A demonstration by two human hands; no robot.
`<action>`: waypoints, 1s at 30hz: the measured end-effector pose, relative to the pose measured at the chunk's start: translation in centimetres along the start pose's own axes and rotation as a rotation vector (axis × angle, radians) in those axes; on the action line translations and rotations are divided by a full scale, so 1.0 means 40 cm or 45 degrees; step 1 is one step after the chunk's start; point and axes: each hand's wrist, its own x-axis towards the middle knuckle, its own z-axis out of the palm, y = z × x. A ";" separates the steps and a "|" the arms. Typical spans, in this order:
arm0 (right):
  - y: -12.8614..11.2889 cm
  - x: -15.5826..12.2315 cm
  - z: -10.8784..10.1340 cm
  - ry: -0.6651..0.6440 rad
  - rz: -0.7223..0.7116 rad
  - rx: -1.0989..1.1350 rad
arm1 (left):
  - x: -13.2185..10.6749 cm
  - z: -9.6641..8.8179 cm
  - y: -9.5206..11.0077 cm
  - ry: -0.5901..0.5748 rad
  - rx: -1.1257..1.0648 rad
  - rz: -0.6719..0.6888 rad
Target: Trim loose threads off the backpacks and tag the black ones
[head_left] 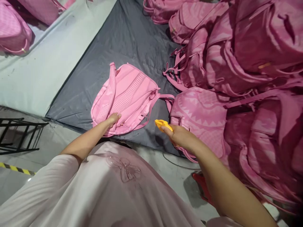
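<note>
A pink backpack (127, 91) lies on the dark grey cloth in front of me, with its strapped, padded back panel facing up. My left hand (114, 119) grips its near edge, the thumb on top and the other fingers mostly hidden. To the right of that bag, my right hand (176, 135) is closed around a small yellow-orange tool (163, 124). Its exact kind cannot be made out. Beside and partly behind this hand lies another pink backpack (200, 116) with a zigzag pattern; whether the hand touches it is unclear.
Pink backpacks (265, 41) are heaped along the right side of the grey cloth (78, 94). More bags (13, 28) lie at the upper left, beyond a pale cloth (56, 53). A black metal frame (21, 134) and yellow-black tape (17, 169) are at the lower left.
</note>
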 end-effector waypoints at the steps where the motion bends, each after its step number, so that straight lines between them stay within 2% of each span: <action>1: -0.013 0.000 -0.001 0.090 0.035 -0.017 | 0.003 -0.004 0.007 -0.027 0.051 -0.017; 3: -0.042 0.001 -0.002 0.255 0.115 -0.065 | -0.004 0.000 0.013 -0.024 0.244 0.033; 4: -0.056 0.001 -0.002 0.277 0.123 -0.080 | -0.014 0.007 0.012 0.002 0.298 0.080; 6: -0.081 -0.004 0.003 0.215 0.091 -0.085 | -0.040 0.030 0.004 0.085 0.510 0.270; 8: -0.099 -0.016 0.010 0.196 0.113 -0.096 | -0.065 0.059 -0.005 0.178 0.959 0.533; 9: -0.106 -0.025 0.016 0.239 0.172 -0.110 | -0.073 0.073 -0.007 0.194 1.229 0.644; 11: -0.119 -0.049 0.035 0.314 0.291 -0.150 | -0.080 0.089 -0.005 0.138 1.619 0.735; 12: -0.126 -0.064 0.051 0.306 0.306 -0.171 | -0.079 0.087 0.000 0.076 1.650 0.715; 14: -0.143 -0.095 0.098 0.225 0.270 -0.188 | -0.074 0.053 0.014 -0.016 1.471 0.716; 15: -0.153 -0.110 0.128 0.185 0.257 -0.178 | -0.070 0.022 0.022 0.009 1.295 0.752; 17: -0.174 -0.137 0.197 0.140 0.274 -0.120 | -0.061 -0.064 0.038 0.189 0.792 0.779; 18: -0.186 -0.146 0.233 0.115 0.291 -0.076 | -0.057 -0.113 0.045 0.295 0.489 0.701; 20: -0.212 -0.158 0.302 0.059 0.303 0.001 | -0.049 -0.204 0.058 0.422 -0.021 0.398; 22: -0.243 -0.157 0.360 0.033 0.296 0.038 | -0.040 -0.269 0.072 0.401 -0.260 0.117; 25: -0.292 -0.135 0.420 0.078 0.318 0.058 | -0.027 -0.303 0.090 0.299 -0.329 -0.033; 30: -0.365 -0.068 0.456 0.092 0.293 0.137 | -0.020 -0.284 0.100 0.052 -0.461 -0.145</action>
